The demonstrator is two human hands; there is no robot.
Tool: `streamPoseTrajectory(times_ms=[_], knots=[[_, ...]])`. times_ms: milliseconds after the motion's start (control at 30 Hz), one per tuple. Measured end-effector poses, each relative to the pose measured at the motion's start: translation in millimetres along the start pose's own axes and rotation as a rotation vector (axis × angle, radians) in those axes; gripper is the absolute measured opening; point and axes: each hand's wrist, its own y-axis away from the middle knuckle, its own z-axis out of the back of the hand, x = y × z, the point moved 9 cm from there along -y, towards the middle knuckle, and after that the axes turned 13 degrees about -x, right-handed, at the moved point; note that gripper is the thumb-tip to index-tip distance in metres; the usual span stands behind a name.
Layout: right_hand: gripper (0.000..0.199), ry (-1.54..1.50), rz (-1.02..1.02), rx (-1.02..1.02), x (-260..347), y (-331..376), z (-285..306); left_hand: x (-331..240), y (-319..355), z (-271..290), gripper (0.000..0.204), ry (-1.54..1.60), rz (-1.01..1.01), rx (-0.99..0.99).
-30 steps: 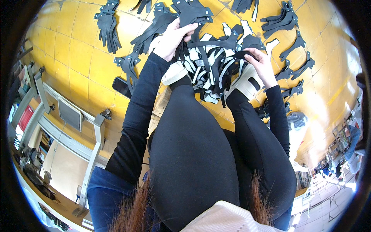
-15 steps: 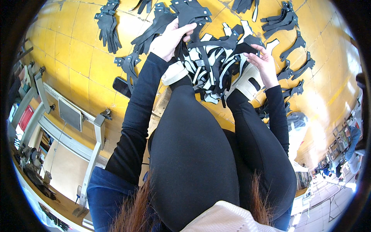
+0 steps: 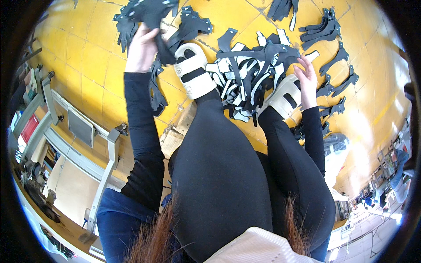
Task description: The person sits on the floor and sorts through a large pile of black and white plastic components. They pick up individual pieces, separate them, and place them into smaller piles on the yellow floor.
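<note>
A black cut-out piece [image 3: 151, 17] is gripped in the left hand [image 3: 141, 47] at eleven o'clock. The right hand [image 3: 305, 79], fingers spread, is rested on the mixed pile [image 3: 250, 79] at one o'clock; pieces could be snagged and scattered.

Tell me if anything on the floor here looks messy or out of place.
The cut pieces between the two sandals lie in a tangled black-and-white heap, while those further out on the yellow floor sit in neater stacks. The left hand grips a black piece; the right hand rests at the heap's edge.
</note>
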Motion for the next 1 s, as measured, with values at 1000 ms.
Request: streamPoseTrajectory(times_ms=[1000], knots=[[0.026, 0.176, -0.09, 0.749, -26.5, 86.6, -114.8, 68.2, 56.1, -58.6, 0.03, -1.096, -0.64, 0.219]])
